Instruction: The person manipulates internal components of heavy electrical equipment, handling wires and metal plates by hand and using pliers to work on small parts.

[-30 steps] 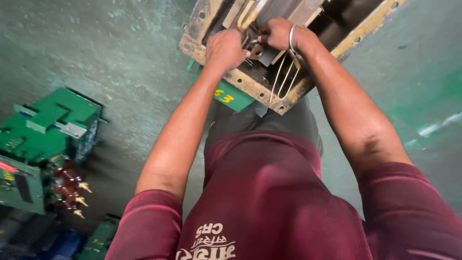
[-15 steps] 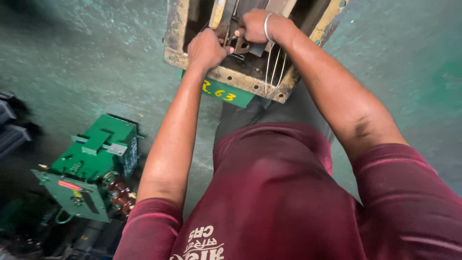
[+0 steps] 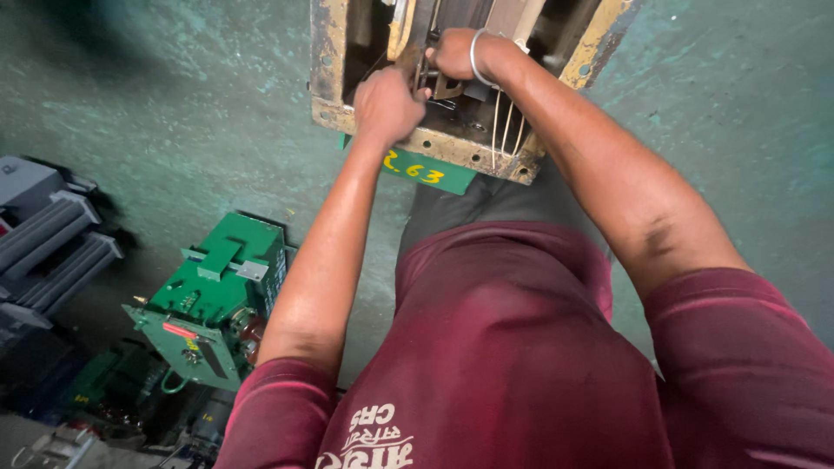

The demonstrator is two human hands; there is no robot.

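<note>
The yellowed metal frame [image 3: 330, 69] now sits higher and more centred in view than a moment ago, and the green unit [image 3: 217, 304] has slid rightward. Both hands stay inside the frame: the left hand [image 3: 387, 104] fisted on a dark part, the right hand [image 3: 456, 54] curled over a bracket just beyond it.

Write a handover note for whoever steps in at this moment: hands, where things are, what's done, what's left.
Left hand: closed in a fist on parts at the near edge of the open metal box.
Right hand: closed on a metal piece deeper inside the box; bangle on that wrist.
Thin wires run down the box's near wall.
A green unit stands on the floor to the left, untouched.
Done: box is open, both hands in it.
Left: the inner parts are still in the box; what each hand grips is unclear.
</note>
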